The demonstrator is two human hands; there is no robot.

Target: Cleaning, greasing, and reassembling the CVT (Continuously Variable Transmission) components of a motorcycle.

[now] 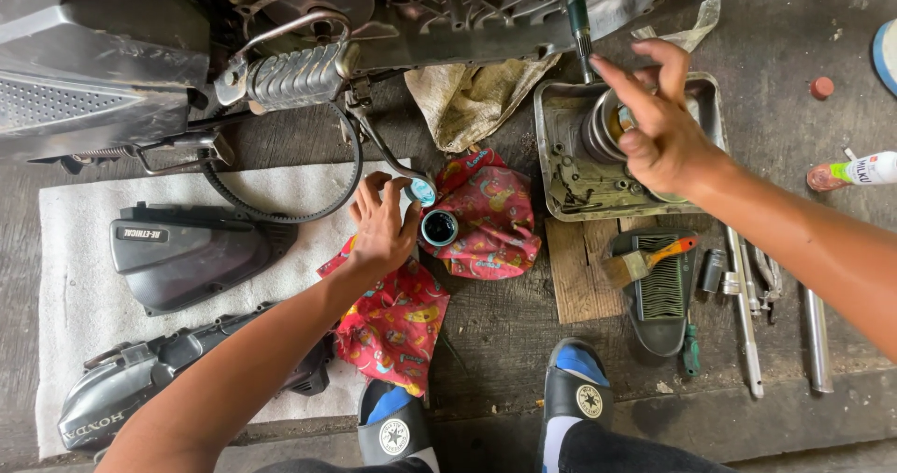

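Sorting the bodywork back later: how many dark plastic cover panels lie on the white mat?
2: one cover panel above the left forearm, another cover panel at the white mat's lower edge, partly hidden by that arm.

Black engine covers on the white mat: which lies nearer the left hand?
The upper, smooth cover, beside the left hand; the lower cover sits under the forearm.

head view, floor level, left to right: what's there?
Dark engine cover → left hand → small open grease tin → metal tray → right hand → paintbrush → long steel tools → small bottle.
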